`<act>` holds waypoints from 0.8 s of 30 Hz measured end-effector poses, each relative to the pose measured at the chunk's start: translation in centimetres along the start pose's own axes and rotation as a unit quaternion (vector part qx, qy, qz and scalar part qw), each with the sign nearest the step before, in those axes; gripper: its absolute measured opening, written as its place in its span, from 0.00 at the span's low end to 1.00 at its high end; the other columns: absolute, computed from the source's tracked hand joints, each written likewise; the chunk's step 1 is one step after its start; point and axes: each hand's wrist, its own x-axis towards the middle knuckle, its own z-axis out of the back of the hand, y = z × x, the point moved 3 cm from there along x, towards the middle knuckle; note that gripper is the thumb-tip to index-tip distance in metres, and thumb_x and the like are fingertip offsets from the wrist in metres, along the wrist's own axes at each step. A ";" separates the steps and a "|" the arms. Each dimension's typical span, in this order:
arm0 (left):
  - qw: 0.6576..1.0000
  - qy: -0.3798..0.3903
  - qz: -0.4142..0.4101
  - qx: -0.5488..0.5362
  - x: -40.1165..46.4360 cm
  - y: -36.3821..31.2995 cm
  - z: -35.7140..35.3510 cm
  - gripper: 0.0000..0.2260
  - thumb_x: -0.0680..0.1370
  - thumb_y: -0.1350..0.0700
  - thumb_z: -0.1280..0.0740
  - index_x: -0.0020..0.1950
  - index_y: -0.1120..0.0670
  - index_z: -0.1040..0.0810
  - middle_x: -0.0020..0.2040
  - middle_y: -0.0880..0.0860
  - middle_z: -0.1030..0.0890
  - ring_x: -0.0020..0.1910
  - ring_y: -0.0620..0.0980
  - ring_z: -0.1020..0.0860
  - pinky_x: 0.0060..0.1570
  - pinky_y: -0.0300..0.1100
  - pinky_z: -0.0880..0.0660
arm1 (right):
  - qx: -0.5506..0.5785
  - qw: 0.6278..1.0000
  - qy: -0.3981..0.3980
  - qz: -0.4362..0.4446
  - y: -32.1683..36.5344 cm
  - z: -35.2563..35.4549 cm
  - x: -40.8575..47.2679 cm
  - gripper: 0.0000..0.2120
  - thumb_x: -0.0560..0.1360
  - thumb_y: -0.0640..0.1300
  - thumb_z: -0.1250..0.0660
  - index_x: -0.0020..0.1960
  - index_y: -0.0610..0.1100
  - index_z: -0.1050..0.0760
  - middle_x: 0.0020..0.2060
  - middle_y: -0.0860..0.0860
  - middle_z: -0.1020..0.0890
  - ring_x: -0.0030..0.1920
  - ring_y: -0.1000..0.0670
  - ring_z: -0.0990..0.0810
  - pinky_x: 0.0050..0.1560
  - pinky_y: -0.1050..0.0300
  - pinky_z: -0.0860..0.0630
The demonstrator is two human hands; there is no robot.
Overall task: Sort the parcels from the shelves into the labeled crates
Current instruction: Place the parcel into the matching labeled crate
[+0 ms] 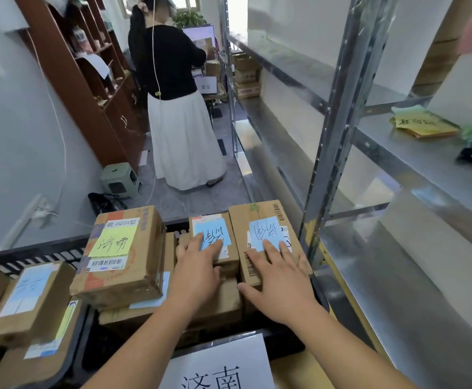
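Two cardboard parcels with blue handwritten notes sit side by side in a black crate (282,346) below me. My left hand (198,268) lies flat on the smaller parcel (215,223), fingers spread over its blue note. My right hand (276,279) lies flat on the larger parcel (257,214) to the right, gripping nothing. A parcel with a yellow note (119,256) rests tilted on other boxes at the left of the crate. A white paper label (220,366) hangs on the crate's near wall.
A second crate (69,346) at the left holds a parcel with a blue label (29,293). Metal shelves (414,158) run along the right, with a yellow parcel (422,123) on one. A person in a black top (173,80) stands ahead in the aisle. A green stool (119,181) stands by the left wall.
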 end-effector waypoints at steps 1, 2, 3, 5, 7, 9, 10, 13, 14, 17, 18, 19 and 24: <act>1.000 -0.003 -0.004 0.000 0.0 0.0 0.0 0.30 0.78 0.53 0.30 0.77 0.39 0.34 0.80 0.53 0.39 0.74 0.59 0.42 0.72 0.52 0.35 | 0.000 1.000 0.001 -0.001 0.0 0.0 0.0 0.40 0.73 0.77 0.50 0.80 0.64 0.53 0.84 0.51 0.51 0.83 0.41 0.58 0.78 0.29 0.59; 1.000 -0.005 -0.008 -0.001 -0.1 0.1 0.1 0.29 0.78 0.53 0.30 0.78 0.39 0.35 0.80 0.53 0.39 0.74 0.59 0.42 0.72 0.53 0.35 | -0.002 1.000 0.001 -0.003 0.0 0.0 0.0 0.39 0.73 0.77 0.50 0.80 0.64 0.53 0.84 0.51 0.51 0.83 0.41 0.58 0.78 0.29 0.59; 1.000 -0.005 -0.010 -0.001 -0.3 0.2 0.3 0.29 0.78 0.53 0.31 0.78 0.39 0.35 0.80 0.54 0.39 0.74 0.60 0.42 0.72 0.53 0.35 | -0.004 1.000 -0.001 -0.005 0.0 0.1 0.0 0.39 0.73 0.77 0.50 0.80 0.64 0.53 0.84 0.51 0.51 0.83 0.41 0.58 0.78 0.29 0.59; 1.000 -0.004 -0.013 -0.001 -0.9 0.7 0.7 0.29 0.79 0.53 0.31 0.78 0.39 0.34 0.80 0.54 0.39 0.74 0.60 0.42 0.71 0.54 0.34 | -0.011 1.000 0.001 -0.009 -0.1 0.2 0.0 0.39 0.74 0.77 0.50 0.80 0.64 0.53 0.84 0.52 0.51 0.83 0.42 0.58 0.78 0.29 0.59; 1.000 -0.007 -0.018 -0.005 -2.1 1.3 0.9 0.27 0.79 0.52 0.31 0.77 0.40 0.33 0.80 0.54 0.38 0.75 0.60 0.43 0.70 0.55 0.33 | -0.018 1.000 0.006 -0.012 0.1 0.2 -0.2 0.39 0.74 0.76 0.50 0.81 0.64 0.53 0.84 0.52 0.52 0.83 0.42 0.58 0.78 0.30 0.60; 0.999 -0.009 -0.034 0.005 -3.2 1.8 1.0 0.27 0.79 0.51 0.31 0.78 0.40 0.34 0.80 0.54 0.38 0.75 0.59 0.44 0.70 0.55 0.33 | -0.019 1.000 0.003 -0.022 0.3 0.2 -0.3 0.38 0.75 0.75 0.50 0.81 0.64 0.53 0.84 0.53 0.52 0.83 0.42 0.58 0.78 0.31 0.60; 0.999 -0.008 -0.042 0.013 -3.5 2.0 1.0 0.27 0.80 0.51 0.32 0.78 0.41 0.34 0.80 0.54 0.39 0.75 0.58 0.44 0.71 0.54 0.33 | -0.018 0.999 0.002 -0.028 0.5 0.2 -0.3 0.38 0.75 0.75 0.50 0.81 0.64 0.53 0.84 0.53 0.52 0.83 0.42 0.58 0.78 0.31 0.60; 0.999 -0.009 -0.040 0.023 -3.7 2.9 1.0 0.27 0.80 0.51 0.33 0.79 0.42 0.36 0.80 0.55 0.40 0.75 0.58 0.46 0.69 0.52 0.31 | -0.023 0.999 0.001 -0.039 0.9 0.1 -0.2 0.37 0.75 0.73 0.49 0.81 0.64 0.53 0.84 0.53 0.51 0.83 0.42 0.58 0.79 0.31 0.60; 0.999 -0.012 -0.035 0.026 -3.6 3.2 1.0 0.28 0.80 0.51 0.33 0.79 0.42 0.36 0.80 0.56 0.41 0.74 0.58 0.46 0.68 0.51 0.30 | -0.025 0.999 -0.001 -0.041 1.0 0.0 -0.2 0.37 0.75 0.73 0.49 0.81 0.64 0.53 0.84 0.53 0.51 0.83 0.42 0.58 0.79 0.31 0.60; 0.999 -0.014 -0.016 0.031 -2.9 3.7 1.1 0.29 0.80 0.55 0.33 0.80 0.44 0.38 0.80 0.58 0.42 0.75 0.60 0.46 0.63 0.51 0.26 | -0.026 0.999 -0.011 -0.041 1.1 -0.2 -0.2 0.37 0.74 0.73 0.50 0.80 0.64 0.53 0.84 0.53 0.50 0.83 0.42 0.56 0.79 0.31 0.59; 0.999 -0.012 -0.012 0.034 -2.7 3.7 1.1 0.30 0.80 0.56 0.33 0.80 0.45 0.39 0.79 0.59 0.41 0.75 0.61 0.46 0.62 0.52 0.25 | -0.026 0.999 -0.014 -0.041 1.1 -0.2 -0.2 0.37 0.74 0.73 0.50 0.80 0.64 0.52 0.84 0.53 0.50 0.83 0.42 0.56 0.79 0.31 0.59; 0.999 -0.011 -0.010 0.041 -2.4 3.5 1.1 0.31 0.79 0.57 0.33 0.80 0.46 0.40 0.79 0.59 0.41 0.75 0.62 0.45 0.61 0.52 0.24 | -0.026 0.999 -0.017 -0.042 1.1 -0.3 -0.2 0.37 0.74 0.73 0.50 0.80 0.63 0.52 0.84 0.53 0.49 0.83 0.42 0.55 0.79 0.31 0.59; 0.996 -0.012 -0.021 0.091 -0.9 3.3 1.2 0.33 0.79 0.59 0.32 0.81 0.50 0.42 0.78 0.62 0.39 0.75 0.63 0.42 0.58 0.53 0.23 | -0.026 0.998 -0.033 -0.041 1.1 -0.8 0.1 0.36 0.73 0.73 0.51 0.79 0.64 0.51 0.83 0.53 0.47 0.83 0.41 0.54 0.78 0.30 0.59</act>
